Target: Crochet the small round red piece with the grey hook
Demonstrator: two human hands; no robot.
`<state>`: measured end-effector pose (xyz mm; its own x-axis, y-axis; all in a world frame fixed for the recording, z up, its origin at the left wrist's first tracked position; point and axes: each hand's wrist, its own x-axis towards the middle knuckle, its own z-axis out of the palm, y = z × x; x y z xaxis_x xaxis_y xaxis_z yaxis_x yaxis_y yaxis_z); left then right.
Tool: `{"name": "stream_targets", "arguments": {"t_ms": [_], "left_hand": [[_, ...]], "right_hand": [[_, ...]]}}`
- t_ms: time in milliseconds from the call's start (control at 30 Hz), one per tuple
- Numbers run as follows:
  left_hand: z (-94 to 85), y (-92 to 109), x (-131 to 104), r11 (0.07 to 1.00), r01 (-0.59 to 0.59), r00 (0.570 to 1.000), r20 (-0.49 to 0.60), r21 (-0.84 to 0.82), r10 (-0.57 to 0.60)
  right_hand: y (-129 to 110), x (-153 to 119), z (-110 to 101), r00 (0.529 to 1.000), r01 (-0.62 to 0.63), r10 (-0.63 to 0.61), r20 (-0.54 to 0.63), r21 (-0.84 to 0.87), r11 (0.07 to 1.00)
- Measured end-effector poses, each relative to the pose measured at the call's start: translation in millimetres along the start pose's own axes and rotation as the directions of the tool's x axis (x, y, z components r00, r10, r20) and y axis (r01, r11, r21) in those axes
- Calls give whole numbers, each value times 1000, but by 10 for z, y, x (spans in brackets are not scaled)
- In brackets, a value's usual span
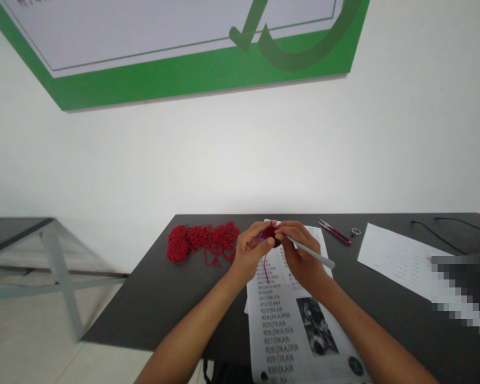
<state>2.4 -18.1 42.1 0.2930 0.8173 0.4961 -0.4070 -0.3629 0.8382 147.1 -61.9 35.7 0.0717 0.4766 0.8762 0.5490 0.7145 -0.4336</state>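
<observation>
Between my hands is a small dark red crocheted piece point(269, 234) with a bit of purple on its left side. The fingers of my left hand point(251, 249) are closed round its left edge. My right hand point(302, 255) grips a crochet hook point(312, 252) with a grey handle, its tip end at the red piece. A loose red strand point(266, 269) hangs below the piece, over a printed sheet point(272, 325) of row instructions. Left of my hands lies a red yarn ball point(178, 244) with a tangle of loose yarn point(214, 240).
On the dark table point(152, 304), red-handled snips point(335, 232) and a small ring point(356, 232) lie beyond my right hand. Further right are a white paper point(400, 261), thin black glasses arms point(440, 237) and a pixelated area. Another table point(16, 232) stands at left.
</observation>
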Motion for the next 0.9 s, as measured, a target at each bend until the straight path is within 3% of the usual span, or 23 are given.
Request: {"name": "stream_targets", "arguments": {"t_ms": [133,200,300,400,500,600,700,800,900], "left_hand": [[-18,83,56,881,315,946,38,-352,-323],[-47,132,76,826,383,920,93,-414,-380],[-76,145,75,815,427,904,173,-392,-391],[-69,72,53,889,352,935,149,-293,-321],[-55,-7,36,992,126,991,47,4,-126],[-57,-19,28,933,-112,993,19,343,112],[-55,-4,18,832,-225,963,-13,507,269],[-20,-23,6,897,-131,974,-114,422,196],[29,-57,2,994,94,981,-174,47,-85]], "right_hand": [[58,-15,2,997,-9,10,70,-8,1000],[87,-50,5,995,-6,7,99,-13,1000],[119,-110,5,993,28,-22,119,-54,998],[146,-154,3,989,68,-54,138,-103,992],[182,-174,12,982,115,-93,163,-133,984],[218,-182,32,980,131,-110,163,-124,984],[237,-196,47,987,111,-100,122,-83,990],[234,-217,49,988,135,-127,87,-96,986],[196,-213,50,985,173,-169,46,-96,980]]}}
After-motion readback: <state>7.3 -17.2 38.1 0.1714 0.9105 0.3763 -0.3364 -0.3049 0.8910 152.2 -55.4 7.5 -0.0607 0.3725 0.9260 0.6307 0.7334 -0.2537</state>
